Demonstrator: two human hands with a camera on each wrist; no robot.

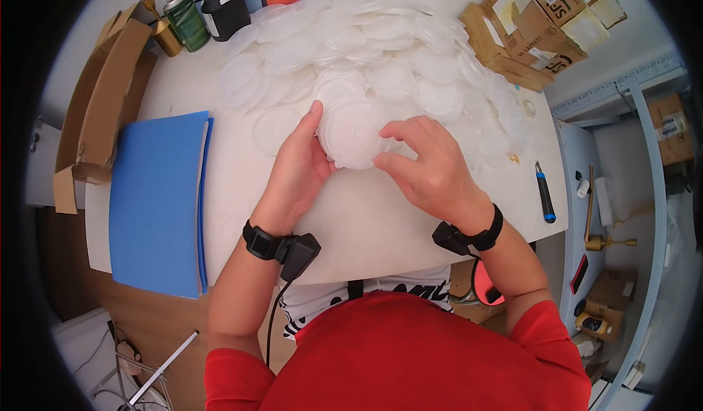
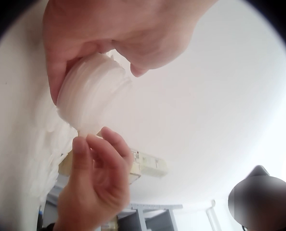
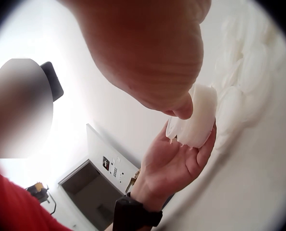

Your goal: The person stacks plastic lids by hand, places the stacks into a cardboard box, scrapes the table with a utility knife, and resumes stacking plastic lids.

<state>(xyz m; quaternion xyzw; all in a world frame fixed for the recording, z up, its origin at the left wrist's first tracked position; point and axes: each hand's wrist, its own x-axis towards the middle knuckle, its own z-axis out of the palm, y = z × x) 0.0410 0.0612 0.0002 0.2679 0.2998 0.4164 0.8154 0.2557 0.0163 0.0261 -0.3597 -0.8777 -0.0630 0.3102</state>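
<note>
A stack of round, translucent white discs [image 1: 355, 134] stands out from the table, held in the left hand [image 1: 299, 171], whose thumb and fingers curl round its side. In the left wrist view the stack [image 2: 92, 91] lies between the thumb and fingers of the left hand [image 2: 119, 29]. The right hand [image 1: 433, 163] is at the stack's right edge; in the left wrist view the right hand [image 2: 99, 180] pinches the rim of a disc with thumb and forefinger. The right wrist view shows the stack [image 3: 200, 115] resting in the left palm [image 3: 174, 163].
A wide heap of similar discs [image 1: 395, 52] covers the table's far side. A blue folder [image 1: 157, 206] and an open carton [image 1: 110, 103] lie at the left, a cutter [image 1: 545, 193] at the right. A spray can [image 1: 187, 21], a black bottle [image 1: 225, 14] and boxes [image 1: 529, 24] stand behind.
</note>
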